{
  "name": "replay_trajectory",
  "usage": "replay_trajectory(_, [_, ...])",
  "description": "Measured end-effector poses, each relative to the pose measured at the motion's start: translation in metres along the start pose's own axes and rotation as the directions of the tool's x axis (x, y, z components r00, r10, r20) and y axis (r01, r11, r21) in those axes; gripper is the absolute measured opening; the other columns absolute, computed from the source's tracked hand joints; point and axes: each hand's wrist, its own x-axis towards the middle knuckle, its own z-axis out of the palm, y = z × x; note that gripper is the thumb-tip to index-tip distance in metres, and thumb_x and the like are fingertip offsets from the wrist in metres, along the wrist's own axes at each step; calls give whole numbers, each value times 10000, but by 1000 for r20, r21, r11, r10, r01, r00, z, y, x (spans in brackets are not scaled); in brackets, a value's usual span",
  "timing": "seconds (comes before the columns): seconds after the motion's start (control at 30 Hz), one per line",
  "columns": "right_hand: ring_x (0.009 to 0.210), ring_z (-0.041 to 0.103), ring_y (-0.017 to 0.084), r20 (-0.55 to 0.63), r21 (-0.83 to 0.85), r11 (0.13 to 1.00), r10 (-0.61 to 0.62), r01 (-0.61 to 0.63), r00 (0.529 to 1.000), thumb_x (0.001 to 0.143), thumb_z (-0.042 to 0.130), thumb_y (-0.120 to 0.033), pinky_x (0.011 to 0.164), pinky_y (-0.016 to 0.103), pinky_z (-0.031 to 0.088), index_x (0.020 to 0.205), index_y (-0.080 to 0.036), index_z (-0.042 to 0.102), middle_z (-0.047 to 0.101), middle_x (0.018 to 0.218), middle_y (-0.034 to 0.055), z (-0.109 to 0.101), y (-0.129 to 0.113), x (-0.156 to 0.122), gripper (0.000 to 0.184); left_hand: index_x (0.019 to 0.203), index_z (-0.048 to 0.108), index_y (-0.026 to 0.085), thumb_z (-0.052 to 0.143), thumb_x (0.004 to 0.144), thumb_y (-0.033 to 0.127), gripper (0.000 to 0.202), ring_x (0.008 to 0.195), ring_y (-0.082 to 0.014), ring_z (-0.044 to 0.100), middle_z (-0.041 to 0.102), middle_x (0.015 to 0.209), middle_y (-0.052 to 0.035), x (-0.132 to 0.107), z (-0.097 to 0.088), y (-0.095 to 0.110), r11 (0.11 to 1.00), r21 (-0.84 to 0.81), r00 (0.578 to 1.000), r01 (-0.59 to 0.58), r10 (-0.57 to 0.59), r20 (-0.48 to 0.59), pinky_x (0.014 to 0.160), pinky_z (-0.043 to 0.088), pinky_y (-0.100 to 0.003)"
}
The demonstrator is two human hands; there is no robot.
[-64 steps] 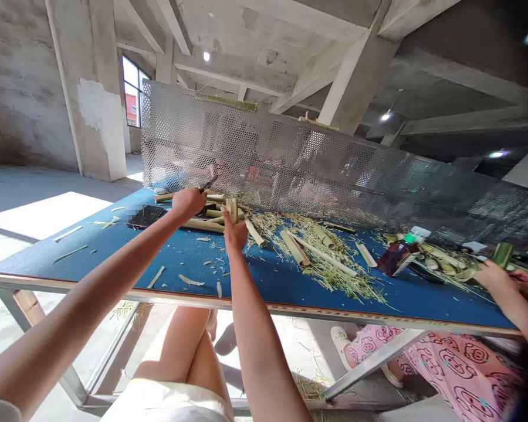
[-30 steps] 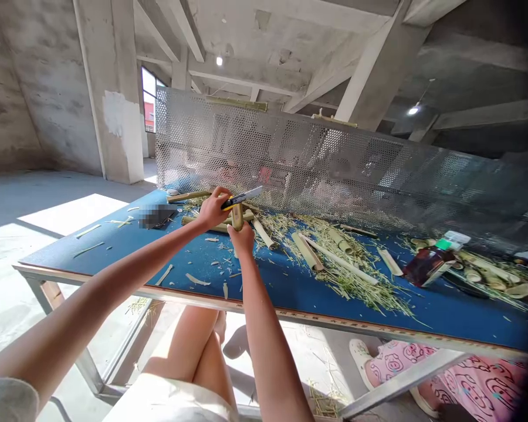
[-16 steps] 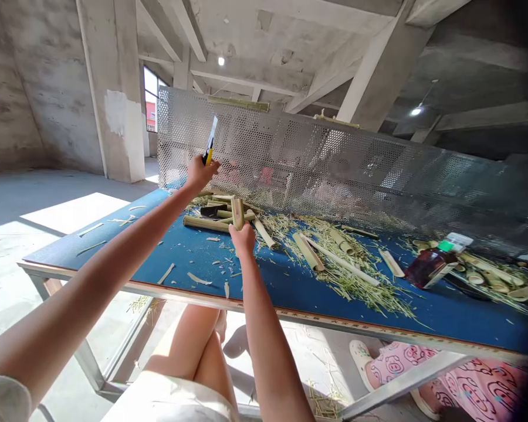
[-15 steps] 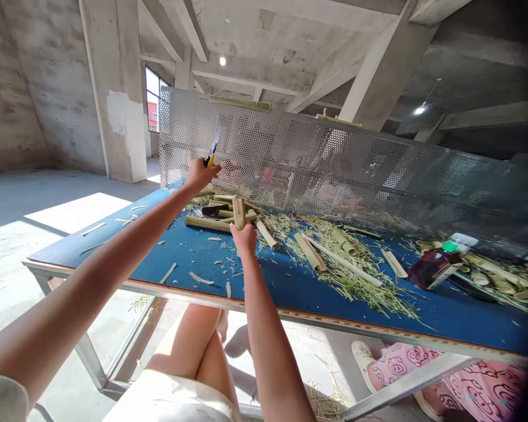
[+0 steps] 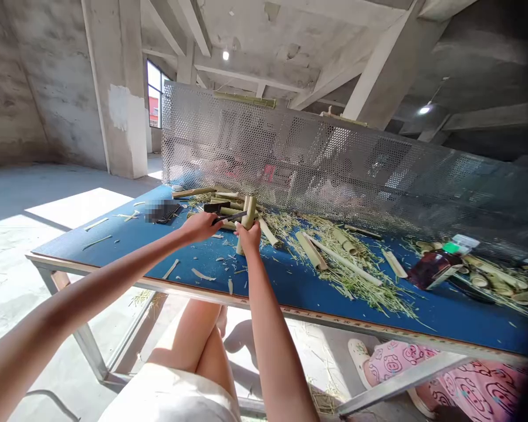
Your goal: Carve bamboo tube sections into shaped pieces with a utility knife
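Right hand (image 5: 247,238) clenching upright bamboo tube (image 5: 248,213), left hand (image 5: 198,227) gripping utility knife (image 5: 223,218) (blade (image 5: 236,215) alongside)

- The left arm (image 5: 92,275) is stretching in from 8 o'clock, nearly level and bare, and is angling toward the center.
- The right arm (image 5: 268,346) is rising from 6 o'clock, bare and steeply upright.
- The left wrist (image 5: 178,234) is holding nearly straight, with the left hand (image 5: 198,227) turning its back upward.
- The left fingers (image 5: 206,221) are curling closed and pointing toward 3 o'clock.
- The right hand (image 5: 248,237) is sitting just beside the left hand, at its 3 o'clock, not touching it.
- The right fingers (image 5: 249,231) are curling closed at 12 o'clock, above the right wrist (image 5: 250,261).
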Motion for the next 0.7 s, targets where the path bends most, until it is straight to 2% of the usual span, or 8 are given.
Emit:
replay_trajectory(0.17, [572, 644, 147, 9, 44, 999, 2, -2, 1000, 706, 558, -312, 527, 244, 496, 979, -187, 457, 634, 888, 47, -1, -2, -1, 317, 754, 638, 166, 347, 870, 426, 408, 545, -164, 517, 596, 646, -78, 0, -5, -3, 998, 26, 995, -62, 60, 78, 531, 325, -263])
replay_trajectory(0.3, [621, 643, 159, 12, 18, 1000, -23, 22, 1000, 691, 549, -277, 552, 249, 492, 1005, -196, 481, 633, 867, 27, -2, -2, -1, 332, 730, 624, 165, 354, 881, 418, 399, 514, -147, 500, 597, 636, -66, 2, -9, -8, 994, 61, 990, -86, 78, 117, 520, 318, -256])
replay_trajectory(0.5, [707, 636, 199, -12, -69, 997, -39, 38, 999, 677, 543, -251, 585, 274, 475, 1016, -201, 516, 641, 830, 31, -3, -3, -2, 344, 866, 605, 125, 333, 888, 444, 420, 656, -250, 585, 614, 704, -130, 3, -6, -8, 975, 211, 997, -63, 53, 49, 576, 350, -295])
replay_trajectory(0.7, [629, 633, 196, -5, -99, 995, -25, 25, 1000, 682, 538, -241, 569, 273, 472, 1005, -185, 525, 638, 732, 19, -6, -6, -4, 328, 960, 567, 98, 301, 893, 477, 468, 762, -310, 602, 625, 788, -186, 5, 0, -4, 956, 290, 999, -40, 45, -12, 653, 365, -344])
